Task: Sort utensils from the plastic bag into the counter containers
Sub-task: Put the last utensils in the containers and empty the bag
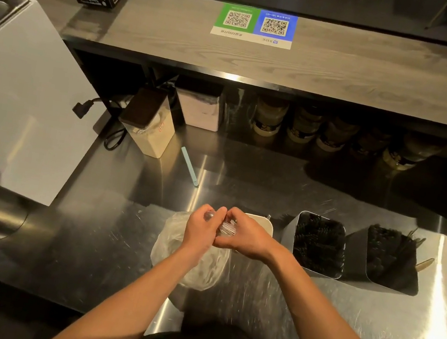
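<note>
A clear plastic bag [174, 245] lies on the steel counter [269, 295] in front of me. Above it my left hand [201, 232] and my right hand [246, 238] meet, both gripping a bundle of clear plastic utensils [227, 227] between their fingers. A white container [262, 222] stands just behind my right hand, mostly hidden. To its right stand two metal containers, one [319, 244] and another [387, 259], each filled with several black utensils.
A pale blue stick [189, 166] lies on the counter behind the hands. A tall white canister with a dark lid [147, 121] and a black cable stand at the back left. Jars line the shelf under the wooden ledge [293, 62]. A white machine [16, 93] fills the left.
</note>
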{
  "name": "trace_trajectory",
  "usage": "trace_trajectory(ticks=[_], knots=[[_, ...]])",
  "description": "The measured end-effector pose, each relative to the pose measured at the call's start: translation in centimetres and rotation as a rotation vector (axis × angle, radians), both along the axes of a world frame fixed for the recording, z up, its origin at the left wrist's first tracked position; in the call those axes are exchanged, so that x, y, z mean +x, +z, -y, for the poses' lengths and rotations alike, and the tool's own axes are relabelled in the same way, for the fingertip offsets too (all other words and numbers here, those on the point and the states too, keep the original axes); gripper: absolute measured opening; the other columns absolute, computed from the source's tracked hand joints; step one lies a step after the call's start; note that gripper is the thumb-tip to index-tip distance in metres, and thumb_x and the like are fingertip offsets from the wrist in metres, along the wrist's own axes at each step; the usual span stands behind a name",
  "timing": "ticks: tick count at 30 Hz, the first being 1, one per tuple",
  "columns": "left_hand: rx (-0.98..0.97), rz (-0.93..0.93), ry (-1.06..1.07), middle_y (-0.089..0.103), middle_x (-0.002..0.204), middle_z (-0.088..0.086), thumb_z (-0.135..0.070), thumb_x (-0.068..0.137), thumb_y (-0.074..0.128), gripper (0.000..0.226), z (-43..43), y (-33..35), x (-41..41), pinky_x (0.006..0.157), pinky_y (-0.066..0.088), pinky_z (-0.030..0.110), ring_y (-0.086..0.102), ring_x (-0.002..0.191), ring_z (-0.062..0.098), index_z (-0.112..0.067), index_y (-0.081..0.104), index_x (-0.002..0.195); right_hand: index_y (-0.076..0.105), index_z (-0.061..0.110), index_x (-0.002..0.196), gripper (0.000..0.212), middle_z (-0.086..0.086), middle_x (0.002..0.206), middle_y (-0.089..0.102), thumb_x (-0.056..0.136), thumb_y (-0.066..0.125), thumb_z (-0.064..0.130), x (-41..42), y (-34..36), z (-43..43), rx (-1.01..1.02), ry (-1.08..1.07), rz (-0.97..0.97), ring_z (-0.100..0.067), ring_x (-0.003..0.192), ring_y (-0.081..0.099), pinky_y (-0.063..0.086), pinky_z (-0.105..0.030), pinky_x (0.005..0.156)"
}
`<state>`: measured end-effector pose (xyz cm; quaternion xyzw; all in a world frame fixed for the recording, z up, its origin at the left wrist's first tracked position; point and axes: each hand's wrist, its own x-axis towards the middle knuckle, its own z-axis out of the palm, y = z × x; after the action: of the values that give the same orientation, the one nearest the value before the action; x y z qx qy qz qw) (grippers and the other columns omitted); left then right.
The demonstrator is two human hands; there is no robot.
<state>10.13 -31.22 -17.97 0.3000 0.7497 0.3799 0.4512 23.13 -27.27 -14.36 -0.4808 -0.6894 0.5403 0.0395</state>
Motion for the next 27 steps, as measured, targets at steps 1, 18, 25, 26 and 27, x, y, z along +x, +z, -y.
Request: trace_trajectory(ticks=[1, 18, 25, 26, 27], knots=[[-0.005, 0.032, 0.031, 0.061, 0.072, 0.007, -0.035, 0.097, 0.062, 0.032, -0.1, 0.0, 0.0, 0.065, 0.052, 0.036, 0.061, 0.07, 0.02, -0.01, 0.058, 0.078, 0.054, 0.019, 0.113, 0.049, 0.006, 0.103, 0.065, 0.077, 0.081, 0.036, 0.1, -0.1, 0.0, -0.015, -0.027, -0.019, -0.015, 0.093, 0.064, 0.051, -0.025, 0.075], [-0.097, 0.501, 0.339, 0.041, 0.05, -0.004, -0.021, 0.101, 0.059, 0.02, -0.6, 0.8, -0.5, 0.044, 0.03, 0.02, 0.032, 0.041, 0.007, -0.011, 0.051, 0.086, 0.068, 0.003, 0.102, 0.055, -0.003, 0.077, 0.063, 0.107, 0.032, 0.045, 0.7, -0.1, 0.4, -0.176, -0.558, -0.287, -0.003, 0.058, 0.057, 0.046, -0.02, 0.053], [-0.091, 0.445, 0.301, 0.052, 0.052, -0.003, -0.03, 0.1, 0.06, 0.023, -0.6, 1.1, 0.4, 0.046, 0.034, 0.022, 0.037, 0.042, 0.008, -0.012, 0.057, 0.086, 0.061, 0.004, 0.094, 0.041, 0.004, 0.076, 0.055, 0.108, 0.035, 0.033, -0.5, -0.8, 1.2, -0.061, -0.546, -0.314, -0.003, 0.064, 0.047, 0.039, -0.017, 0.06], [-0.091, 0.432, 0.298, 0.053, 0.054, -0.003, -0.031, 0.1, 0.06, 0.023, -0.6, 1.1, 0.4, 0.047, 0.034, 0.022, 0.038, 0.042, 0.008, -0.012, 0.058, 0.087, 0.062, 0.008, 0.095, 0.04, 0.005, 0.079, 0.057, 0.108, 0.034, 0.034, -0.6, -0.8, 1.2, -0.051, -0.519, -0.304, 0.0, 0.066, 0.049, 0.041, -0.017, 0.062], [-0.087, 0.419, 0.296, 0.055, 0.055, -0.003, -0.032, 0.099, 0.061, 0.023, -0.5, 1.2, 0.4, 0.047, 0.035, 0.022, 0.04, 0.043, 0.007, -0.012, 0.059, 0.088, 0.062, 0.011, 0.096, 0.04, 0.007, 0.081, 0.058, 0.108, 0.033, 0.035, -0.6, -0.9, 1.3, -0.049, -0.493, -0.299, 0.002, 0.067, 0.051, 0.042, -0.017, 0.064]])
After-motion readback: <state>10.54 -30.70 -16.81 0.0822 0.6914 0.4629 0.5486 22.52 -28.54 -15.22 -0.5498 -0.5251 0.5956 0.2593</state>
